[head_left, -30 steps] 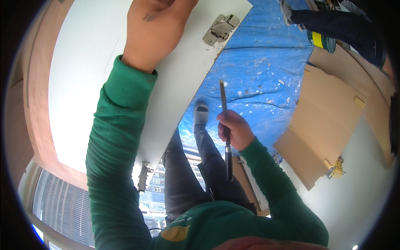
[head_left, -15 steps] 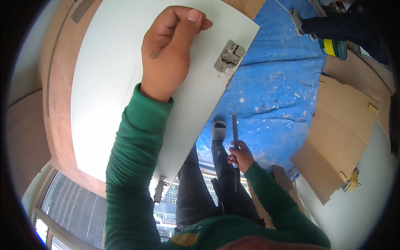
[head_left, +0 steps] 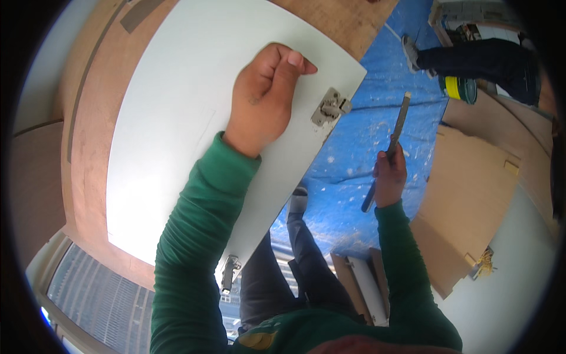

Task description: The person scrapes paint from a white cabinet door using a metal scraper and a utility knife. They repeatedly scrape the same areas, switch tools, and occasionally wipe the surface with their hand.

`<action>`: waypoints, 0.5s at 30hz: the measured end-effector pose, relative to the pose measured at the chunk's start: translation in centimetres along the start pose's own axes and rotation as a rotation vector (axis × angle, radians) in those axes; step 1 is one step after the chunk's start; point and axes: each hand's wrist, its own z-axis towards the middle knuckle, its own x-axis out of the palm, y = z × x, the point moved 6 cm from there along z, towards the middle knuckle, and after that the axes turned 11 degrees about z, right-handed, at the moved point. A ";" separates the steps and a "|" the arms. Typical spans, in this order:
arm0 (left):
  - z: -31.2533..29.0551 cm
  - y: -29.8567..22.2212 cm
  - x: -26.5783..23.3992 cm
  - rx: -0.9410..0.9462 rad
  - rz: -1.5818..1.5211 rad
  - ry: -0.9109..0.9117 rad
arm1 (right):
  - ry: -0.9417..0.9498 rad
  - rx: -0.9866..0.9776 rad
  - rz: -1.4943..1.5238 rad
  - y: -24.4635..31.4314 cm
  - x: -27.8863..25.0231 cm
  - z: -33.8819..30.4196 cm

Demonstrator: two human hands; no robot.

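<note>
Dark tool (head_left: 401, 121) protrudes either side of the right grip (head_left: 391, 179).

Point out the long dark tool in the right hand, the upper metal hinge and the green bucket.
Long dark tool (head_left: 401, 121): head view, flat part beyond the right hand (head_left: 391, 176).
Upper metal hinge (head_left: 328, 110): head view, middle of its body.
Green bucket (head_left: 454, 88): head view, on its yellow band.

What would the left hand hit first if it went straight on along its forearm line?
The left hand has only the white panel under that line; past its far edge, probably the brown wood surface, depth unclear. The upper hinge sits off to the right.
</note>
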 end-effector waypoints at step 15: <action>0.4 -0.1 0.1 -0.115 -0.287 0.024 | 0.487 -0.863 -0.790 18.5 22.6 16.5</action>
